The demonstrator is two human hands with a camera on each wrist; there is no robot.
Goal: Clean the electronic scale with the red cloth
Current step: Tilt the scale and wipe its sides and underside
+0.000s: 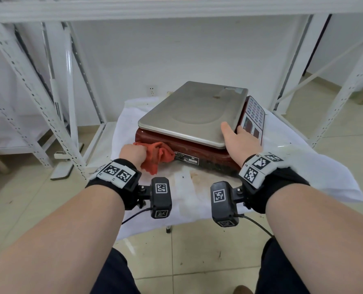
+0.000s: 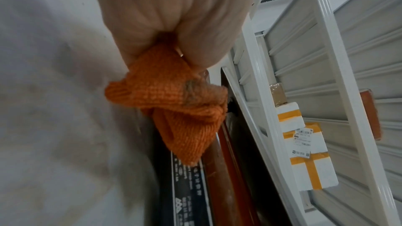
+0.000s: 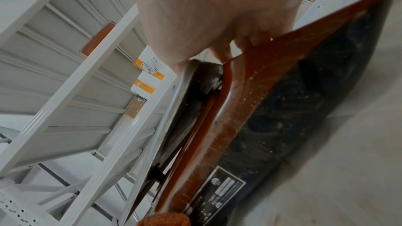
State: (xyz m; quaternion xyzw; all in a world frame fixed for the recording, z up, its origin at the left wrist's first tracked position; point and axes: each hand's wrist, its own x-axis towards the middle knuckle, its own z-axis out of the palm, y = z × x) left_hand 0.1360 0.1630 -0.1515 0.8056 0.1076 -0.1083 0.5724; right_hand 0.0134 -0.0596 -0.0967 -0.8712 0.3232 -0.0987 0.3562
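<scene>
Forearms: your two bare arms fill the lower part of the head view, each with a black wrist band carrying white coded markers and a small black camera block.
Left hand: your left hand (image 1: 133,152) is bunched into a fist round the crumpled red-orange knitted cloth (image 1: 157,156); the left wrist view shows the cloth (image 2: 174,102) pinched between thumb and fingers, with a greyish smudge of dirt on one fold.
Where the cloth works: it is pressed against the near side of the scale's dark red plastic base, just left of a black label with white print (image 1: 186,160), so you seem to be wiping that side wall.
Right hand: your right hand (image 1: 238,143) clasps the near right corner of the scale, thumb lying on top of the steel platter, the other fingers hidden over the edge beside the keypad; most likely you hold it so to steady the scale against the push of the cloth.
Task's thing: the electronic scale with a brushed-steel platter and red housing (image 1: 194,112) sits on a white stained sheet spread over the low desk (image 1: 316,166), its button panel (image 1: 255,115) facing right.
Still dirty: a small brown spot shows near the far edge of the platter, and pale specks cling to the red base in the right wrist view.
Behind: white perforated metal shelving (image 1: 28,81) stands round the desk.
</scene>
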